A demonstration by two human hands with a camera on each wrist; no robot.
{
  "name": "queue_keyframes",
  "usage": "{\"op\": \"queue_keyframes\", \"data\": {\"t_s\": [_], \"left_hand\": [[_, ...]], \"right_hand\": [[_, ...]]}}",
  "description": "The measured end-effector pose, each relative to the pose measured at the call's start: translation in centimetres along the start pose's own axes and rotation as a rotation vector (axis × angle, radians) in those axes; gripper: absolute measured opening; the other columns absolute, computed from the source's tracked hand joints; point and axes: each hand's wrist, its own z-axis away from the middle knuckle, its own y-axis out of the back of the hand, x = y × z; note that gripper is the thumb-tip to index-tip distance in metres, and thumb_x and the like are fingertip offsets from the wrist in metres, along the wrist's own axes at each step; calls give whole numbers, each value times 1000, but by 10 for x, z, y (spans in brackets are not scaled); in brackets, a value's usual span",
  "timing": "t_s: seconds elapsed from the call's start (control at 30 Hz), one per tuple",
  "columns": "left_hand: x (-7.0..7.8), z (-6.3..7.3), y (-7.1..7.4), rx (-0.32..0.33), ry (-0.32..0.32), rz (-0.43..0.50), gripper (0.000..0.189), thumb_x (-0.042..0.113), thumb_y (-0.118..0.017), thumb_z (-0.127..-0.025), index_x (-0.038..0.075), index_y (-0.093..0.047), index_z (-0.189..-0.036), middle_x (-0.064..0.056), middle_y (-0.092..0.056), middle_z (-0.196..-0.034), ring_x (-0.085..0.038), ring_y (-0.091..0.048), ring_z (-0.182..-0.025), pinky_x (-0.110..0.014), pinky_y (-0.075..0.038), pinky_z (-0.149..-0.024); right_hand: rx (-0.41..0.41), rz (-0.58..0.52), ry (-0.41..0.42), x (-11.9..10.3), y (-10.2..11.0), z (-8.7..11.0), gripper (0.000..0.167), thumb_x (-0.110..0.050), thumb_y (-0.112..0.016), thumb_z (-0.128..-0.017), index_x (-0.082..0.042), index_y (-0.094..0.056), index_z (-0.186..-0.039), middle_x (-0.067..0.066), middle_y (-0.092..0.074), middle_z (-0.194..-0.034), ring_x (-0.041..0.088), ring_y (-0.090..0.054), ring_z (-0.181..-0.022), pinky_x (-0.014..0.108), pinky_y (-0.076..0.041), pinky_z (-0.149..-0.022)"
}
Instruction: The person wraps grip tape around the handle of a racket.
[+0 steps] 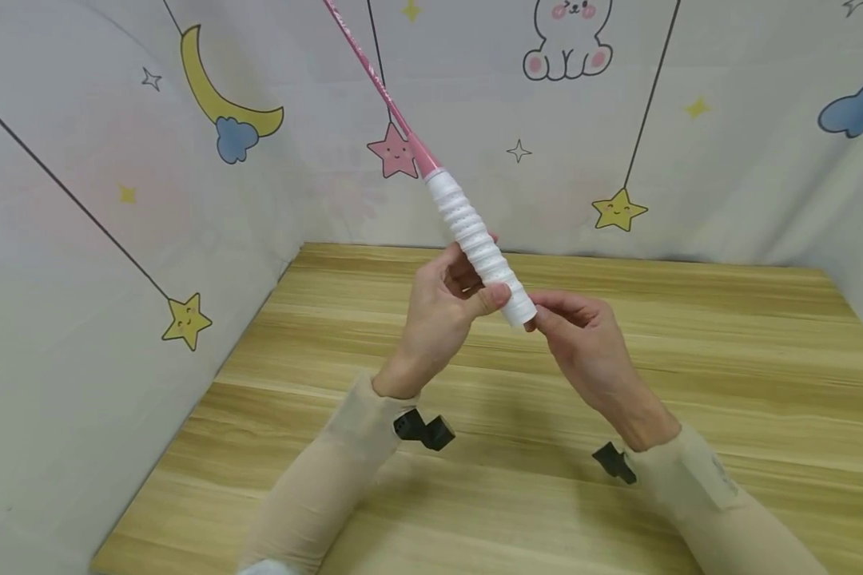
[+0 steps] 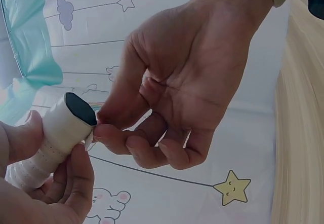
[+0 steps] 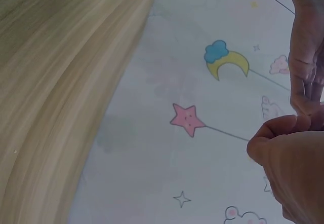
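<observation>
A racket with a slim pink shaft slants down from the top of the head view; its head is out of frame. Ridged white grip tape wraps the handle. My left hand holds the handle near its lower end, thumb across the front and fingers behind. At the butt, my right hand pinches the tape's edge between thumb and index finger. The left wrist view shows the dark butt end and a small loose bit of white tape by those fingertips. In the right wrist view, the right hand largely hides the handle.
Beneath both hands lies a wood-grain table. White cloth walls printed with stars, moons and animals stand at the back and sides. Small black cameras sit on both wrists.
</observation>
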Motion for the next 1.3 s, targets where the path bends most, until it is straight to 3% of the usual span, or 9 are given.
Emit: {"op": "queue_keyframes", "data": {"t_s": [0.13,0.3,0.5,0.73,0.9,1.03,1.1,1.17,1.3], "left_hand": [[-4,-1,-2,39,-7,-24,55,-10,-78,-94,-11,-58,-145,-30,-70,-120,-7,-69,-98,-25,-61,-96],[-9,-2,-7,74,-34,-60,48,-9,-80,-93,-11,-61,-136,-31,-71,-117,-12,-70,-97,-27,-62,-92],[-18,-4,-16,142,-63,-34,47,-10,-81,-90,-11,-60,-132,-31,-71,-116,-15,-70,-99,-28,-63,-92],[-29,-8,-29,226,-108,-22,44,-10,-83,-89,-10,-59,-125,-28,-69,-115,-17,-71,-100,-32,-64,-95],[-35,-10,-35,188,-100,-59,43,-4,-84,-91,-9,-60,-126,-27,-71,-119,-29,-75,-107,-34,-65,-98],[-36,-11,-28,100,-62,-143,36,3,-82,-97,-6,-64,-127,-27,-74,-121,-35,-77,-111,-32,-66,-96],[-35,-12,-20,97,-53,-158,34,5,-80,-99,-6,-65,-127,-27,-75,-119,-32,-79,-108,-32,-66,-94],[-33,-13,-11,148,-40,-132,33,4,-80,-98,-5,-67,-128,-25,-76,-118,-22,-79,-102,-31,-66,-92],[-34,-15,4,282,-69,9,30,-2,-78,-98,-10,-69,-126,-16,-75,-109,-7,-77,-88,-30,-67,-90]], "right_hand": [[-2,11,8,-2,-1,0,30,-10,-58,-113,-18,-86,-109,-8,-83,-108,9,-67,-99,25,-54,-93],[20,45,-31,-4,-4,0,25,-10,-58,-113,-14,-83,-111,-4,-83,-106,10,-72,-97,24,-58,-90],[162,33,-133,-6,-11,-1,20,-7,-60,-111,-14,-79,-111,-3,-81,-100,10,-76,-87,22,-63,-83],[319,-71,-217,-9,-20,-4,19,-9,-61,-111,-17,-79,-108,-3,-78,-103,10,-75,-92,22,-63,-88],[401,-168,-223,-10,-14,-6,17,-10,-65,-109,-15,-80,-104,-2,-76,-100,11,-72,-89,21,-62,-87],[466,-224,-176,-12,1,-8,16,-7,-68,-105,-12,-83,-102,0,-76,-97,12,-73,-81,22,-63,-81],[481,-232,-157,-15,8,-9,14,-7,-71,-103,-11,-84,-102,1,-76,-98,14,-73,-79,23,-64,-80],[488,-233,-151,-17,15,-9,12,-6,-73,-101,-9,-85,-101,2,-75,-98,15,-74,-77,23,-64,-79],[487,-219,-148,-20,26,-9,12,-4,-75,-100,-8,-85,-102,3,-75,-99,16,-75,-76,24,-65,-79]]}}
